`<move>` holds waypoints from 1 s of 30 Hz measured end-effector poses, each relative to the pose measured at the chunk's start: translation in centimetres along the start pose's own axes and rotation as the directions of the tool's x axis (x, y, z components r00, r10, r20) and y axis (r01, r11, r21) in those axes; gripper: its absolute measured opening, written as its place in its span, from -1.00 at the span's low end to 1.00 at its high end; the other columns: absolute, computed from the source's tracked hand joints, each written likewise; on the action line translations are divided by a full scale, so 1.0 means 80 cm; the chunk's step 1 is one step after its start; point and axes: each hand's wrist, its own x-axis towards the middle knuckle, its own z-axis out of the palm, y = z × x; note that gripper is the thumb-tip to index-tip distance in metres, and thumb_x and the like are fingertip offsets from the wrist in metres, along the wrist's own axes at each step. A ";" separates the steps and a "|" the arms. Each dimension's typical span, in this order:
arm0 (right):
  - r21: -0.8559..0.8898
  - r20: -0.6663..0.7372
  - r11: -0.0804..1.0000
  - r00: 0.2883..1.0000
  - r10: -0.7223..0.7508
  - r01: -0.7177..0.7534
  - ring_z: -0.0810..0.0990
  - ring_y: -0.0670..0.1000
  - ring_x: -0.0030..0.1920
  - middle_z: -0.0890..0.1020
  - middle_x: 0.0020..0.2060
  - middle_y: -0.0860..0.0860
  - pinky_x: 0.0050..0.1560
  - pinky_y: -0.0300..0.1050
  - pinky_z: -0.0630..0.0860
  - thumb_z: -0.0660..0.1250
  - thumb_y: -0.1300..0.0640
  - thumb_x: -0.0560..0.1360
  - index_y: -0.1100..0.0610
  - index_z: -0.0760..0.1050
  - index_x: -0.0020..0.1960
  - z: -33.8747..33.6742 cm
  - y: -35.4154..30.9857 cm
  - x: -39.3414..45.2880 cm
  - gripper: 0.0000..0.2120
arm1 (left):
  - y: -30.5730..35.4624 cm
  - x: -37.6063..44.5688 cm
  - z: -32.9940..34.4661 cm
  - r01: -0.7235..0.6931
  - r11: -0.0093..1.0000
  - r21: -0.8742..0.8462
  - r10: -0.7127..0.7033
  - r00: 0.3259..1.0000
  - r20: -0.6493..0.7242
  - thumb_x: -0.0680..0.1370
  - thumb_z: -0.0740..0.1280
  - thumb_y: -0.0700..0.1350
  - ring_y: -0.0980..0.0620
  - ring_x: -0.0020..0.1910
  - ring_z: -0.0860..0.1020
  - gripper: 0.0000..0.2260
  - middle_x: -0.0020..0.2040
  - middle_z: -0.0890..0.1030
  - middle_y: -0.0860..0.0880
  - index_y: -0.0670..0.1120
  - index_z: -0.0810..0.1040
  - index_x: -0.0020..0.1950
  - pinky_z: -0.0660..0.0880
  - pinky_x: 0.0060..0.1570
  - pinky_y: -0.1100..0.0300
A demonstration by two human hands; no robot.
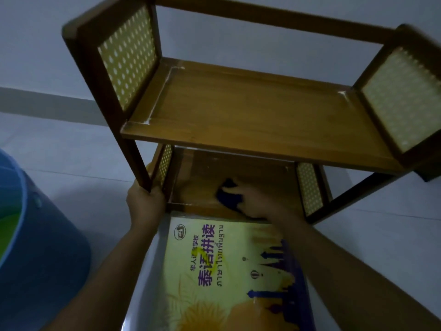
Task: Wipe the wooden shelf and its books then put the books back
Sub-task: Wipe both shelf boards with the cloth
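A two-tier wooden shelf [250, 115] with woven side panels stands on the floor against the wall; both boards carry no books. My left hand [145, 199] grips the shelf's front left leg near its foot. My right hand [253, 199] presses a dark blue cloth [228, 195] onto the lower board [198, 187], reaching in under the upper board. A yellow book [226, 271] with purple lettering lies flat on the floor just in front of the shelf, between my forearms.
A blue bucket [35, 247] stands on the floor at the left. A pale wall [238, 44] is right behind the shelf. Light floor tiles [381, 235] spread to the right of the shelf.
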 end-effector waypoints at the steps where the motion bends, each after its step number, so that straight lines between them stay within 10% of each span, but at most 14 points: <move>1: -0.025 -0.011 0.999 0.999 0.046 -0.046 0.56 -0.20 -0.04 0.61 0.13 -0.05 -0.22 -0.52 0.36 0.22 0.29 0.58 -0.08 0.21 0.44 -0.017 0.028 -0.018 -0.48 | 0.000 0.000 0.001 0.003 1.000 -0.007 -0.003 1.000 0.002 0.59 0.20 -0.24 -0.06 -0.07 0.56 -0.68 -0.04 0.60 -0.08 -0.03 0.49 0.32 0.53 -0.08 0.05; 4: -0.026 -0.021 0.959 0.960 0.280 -0.281 0.52 0.09 0.12 0.21 0.50 0.18 -0.20 -0.49 0.44 0.16 0.27 0.61 0.06 0.04 0.54 -0.038 0.066 -0.040 -0.44 | 0.002 -0.001 0.003 0.015 0.999 -0.028 -0.015 1.000 -0.008 0.58 0.18 -0.27 -0.04 -0.08 0.56 -0.67 -0.05 0.59 -0.07 -0.04 0.50 0.31 0.52 -0.09 0.07; 6: -0.099 -0.069 0.961 0.965 0.252 -0.258 0.42 0.21 0.29 0.11 0.53 0.19 0.16 -0.09 0.51 0.16 0.22 0.60 0.03 0.05 0.55 -0.018 0.045 -0.024 -0.43 | 0.004 -0.002 0.006 0.027 0.998 -0.049 -0.028 0.999 -0.026 0.58 0.19 -0.27 -0.02 -0.09 0.55 -0.67 -0.05 0.58 -0.05 -0.06 0.50 0.31 0.49 -0.10 0.10; 9: -0.124 -0.024 0.986 0.993 0.113 -0.115 0.11 0.30 0.47 0.02 0.55 0.06 0.44 0.33 0.13 0.18 0.21 0.56 -0.10 0.16 0.50 0.039 -0.061 0.004 -0.44 | 0.003 -0.002 0.006 0.038 0.997 -0.061 -0.040 0.999 -0.032 0.58 0.19 -0.27 -0.02 -0.07 0.55 -0.69 -0.01 0.59 -0.07 -0.08 0.50 0.30 0.49 -0.13 0.14; 15: -0.127 -0.164 0.992 0.986 0.001 -0.022 0.31 0.24 0.36 0.38 0.34 0.14 0.37 0.19 0.31 0.26 0.18 0.54 0.09 0.45 0.29 0.078 -0.170 0.068 -0.68 | -0.002 0.005 0.003 0.001 1.000 -0.028 -0.002 1.000 -0.006 0.57 0.21 -0.27 0.05 -0.09 0.57 -0.68 -0.01 0.60 -0.07 -0.08 0.51 0.29 0.53 -0.11 0.16; 19: -0.192 -0.322 0.977 0.946 0.028 -0.094 -0.02 0.24 0.51 0.14 0.51 0.05 0.47 0.31 -0.05 0.28 0.14 0.51 -0.03 0.32 0.39 0.054 -0.163 0.109 -0.54 | -0.004 0.006 -0.001 0.022 0.999 -0.035 -0.020 0.998 0.063 0.61 0.19 -0.23 0.07 -0.07 0.55 -0.69 -0.02 0.58 -0.02 -0.04 0.47 0.33 0.51 -0.16 0.18; 23: -0.202 -0.242 0.978 0.970 0.005 -0.055 -0.04 0.21 0.53 0.07 0.55 0.03 0.50 0.21 0.04 0.10 0.20 0.61 -0.02 0.19 0.50 0.025 -0.145 0.127 -0.53 | -0.006 0.010 -0.006 0.020 1.000 0.022 -0.022 0.996 0.090 0.61 0.18 -0.20 -0.03 -0.06 0.56 -0.72 -0.05 0.59 -0.05 -0.02 0.47 0.30 0.54 -0.11 0.07; 27: -0.081 -0.355 0.973 0.918 0.175 -0.217 0.31 0.18 0.40 0.29 0.46 0.09 0.38 0.13 0.33 0.01 0.20 0.65 0.00 0.26 0.48 -0.009 -0.050 0.078 -0.59 | -0.006 0.006 -0.009 0.028 1.000 0.004 -0.028 0.995 0.097 0.61 0.18 -0.20 -0.08 -0.05 0.57 -0.70 -0.02 0.61 -0.11 -0.03 0.48 0.33 0.54 -0.08 0.01; 30: 0.052 -0.487 0.836 0.717 0.499 -0.546 0.13 0.29 0.48 0.07 0.53 0.19 0.41 0.25 0.24 -0.01 0.14 0.65 0.08 0.06 0.54 -0.032 0.033 0.038 -0.53 | 0.000 0.000 -0.006 0.028 0.999 -0.017 -0.026 0.997 0.070 0.61 0.18 -0.22 -0.01 -0.11 0.56 -0.70 -0.10 0.59 -0.03 0.00 0.49 0.30 0.47 -0.24 0.15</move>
